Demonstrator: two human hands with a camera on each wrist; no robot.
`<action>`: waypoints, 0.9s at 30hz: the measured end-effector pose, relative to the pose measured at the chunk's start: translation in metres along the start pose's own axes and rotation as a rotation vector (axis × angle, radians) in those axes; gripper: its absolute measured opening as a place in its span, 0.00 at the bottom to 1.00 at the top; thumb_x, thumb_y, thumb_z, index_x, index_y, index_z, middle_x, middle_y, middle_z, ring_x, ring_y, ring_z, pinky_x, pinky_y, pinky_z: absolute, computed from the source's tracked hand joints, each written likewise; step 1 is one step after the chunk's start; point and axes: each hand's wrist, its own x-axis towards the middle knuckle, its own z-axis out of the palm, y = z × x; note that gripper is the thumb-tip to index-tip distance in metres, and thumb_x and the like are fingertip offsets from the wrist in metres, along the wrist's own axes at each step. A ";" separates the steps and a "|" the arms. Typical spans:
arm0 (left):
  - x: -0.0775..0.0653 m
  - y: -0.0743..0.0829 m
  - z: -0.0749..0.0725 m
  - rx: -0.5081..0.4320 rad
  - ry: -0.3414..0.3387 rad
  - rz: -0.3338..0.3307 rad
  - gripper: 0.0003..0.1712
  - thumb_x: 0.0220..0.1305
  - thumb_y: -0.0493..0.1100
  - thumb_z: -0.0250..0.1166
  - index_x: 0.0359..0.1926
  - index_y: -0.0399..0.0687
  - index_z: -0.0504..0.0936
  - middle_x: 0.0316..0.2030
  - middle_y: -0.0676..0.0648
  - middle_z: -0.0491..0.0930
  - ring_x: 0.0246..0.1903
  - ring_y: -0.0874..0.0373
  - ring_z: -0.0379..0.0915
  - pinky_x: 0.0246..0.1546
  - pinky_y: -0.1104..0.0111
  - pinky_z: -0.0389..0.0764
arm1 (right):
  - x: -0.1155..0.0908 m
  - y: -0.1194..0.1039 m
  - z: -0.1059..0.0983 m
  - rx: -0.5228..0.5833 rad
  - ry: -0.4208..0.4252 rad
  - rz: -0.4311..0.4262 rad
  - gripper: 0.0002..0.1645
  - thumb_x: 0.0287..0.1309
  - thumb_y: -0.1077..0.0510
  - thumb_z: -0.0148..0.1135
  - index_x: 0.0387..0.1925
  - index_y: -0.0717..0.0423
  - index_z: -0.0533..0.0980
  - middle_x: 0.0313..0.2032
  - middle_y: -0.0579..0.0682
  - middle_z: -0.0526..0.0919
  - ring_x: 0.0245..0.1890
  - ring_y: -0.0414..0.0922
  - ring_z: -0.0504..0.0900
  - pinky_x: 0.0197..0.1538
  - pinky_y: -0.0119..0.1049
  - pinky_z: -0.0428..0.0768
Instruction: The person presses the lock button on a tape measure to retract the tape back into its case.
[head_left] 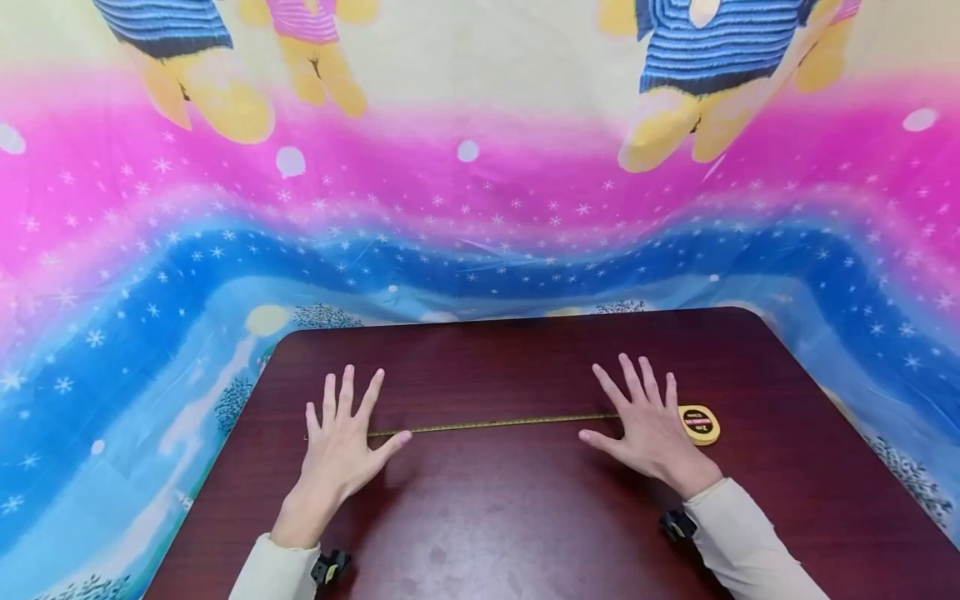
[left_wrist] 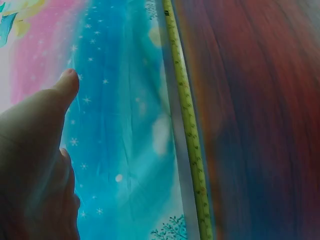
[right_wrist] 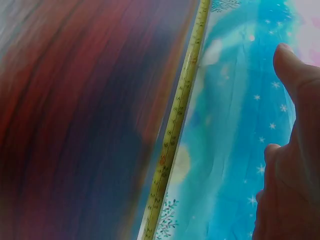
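A tape measure with a yellow case (head_left: 699, 426) lies on the dark brown table, just right of my right hand. Its yellow blade (head_left: 495, 423) is pulled out leftward across the tabletop, passing behind both hands. My left hand (head_left: 337, 450) is over the blade's left part, fingers spread and straight. Near the case, my right hand (head_left: 651, 429) is spread the same way. Neither holds anything; whether they touch the blade I cannot tell. The wrist views show the marked blade (left_wrist: 187, 120) beside the left hand (left_wrist: 35, 150) and the blade (right_wrist: 172, 120) beside the right hand (right_wrist: 295, 135).
The brown table (head_left: 480, 508) has rounded far corners. A printed cloth (head_left: 465, 192) in pink and blue with snowflakes hangs behind it and along both sides. Small black devices are strapped at the left wrist (head_left: 330, 567) and right wrist (head_left: 677, 525).
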 end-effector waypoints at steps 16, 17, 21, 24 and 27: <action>-0.001 -0.022 0.000 0.046 0.017 0.062 0.54 0.62 0.71 0.62 0.81 0.64 0.48 0.79 0.35 0.47 0.78 0.33 0.41 0.71 0.33 0.53 | -0.009 0.034 -0.006 -0.027 -0.053 0.014 0.60 0.55 0.23 0.60 0.80 0.42 0.50 0.79 0.65 0.46 0.80 0.67 0.39 0.73 0.73 0.42; -0.002 -0.023 -0.001 0.049 0.017 0.065 0.53 0.63 0.71 0.61 0.81 0.63 0.48 0.79 0.34 0.48 0.77 0.33 0.42 0.70 0.33 0.55 | -0.011 0.037 -0.006 -0.028 -0.058 0.017 0.60 0.56 0.23 0.60 0.80 0.42 0.51 0.79 0.65 0.46 0.80 0.67 0.39 0.73 0.73 0.43; -0.004 -0.030 -0.002 0.063 0.003 0.072 0.52 0.64 0.70 0.62 0.81 0.59 0.51 0.77 0.33 0.51 0.76 0.32 0.47 0.69 0.34 0.58 | -0.015 0.046 -0.006 -0.040 -0.081 0.024 0.59 0.56 0.23 0.60 0.80 0.44 0.52 0.79 0.66 0.48 0.79 0.69 0.42 0.72 0.73 0.46; -0.005 -0.036 -0.004 0.080 -0.013 0.069 0.52 0.64 0.67 0.64 0.80 0.56 0.53 0.77 0.32 0.53 0.75 0.31 0.50 0.67 0.34 0.62 | -0.017 0.052 -0.007 -0.035 -0.100 0.031 0.59 0.56 0.23 0.60 0.80 0.45 0.53 0.78 0.67 0.50 0.78 0.70 0.45 0.72 0.73 0.48; -0.006 -0.041 -0.005 0.090 -0.034 0.067 0.51 0.64 0.64 0.66 0.80 0.54 0.54 0.75 0.31 0.56 0.73 0.31 0.53 0.65 0.34 0.65 | -0.019 0.058 -0.009 -0.024 -0.121 0.037 0.59 0.56 0.23 0.60 0.79 0.46 0.54 0.78 0.67 0.51 0.77 0.71 0.46 0.71 0.73 0.48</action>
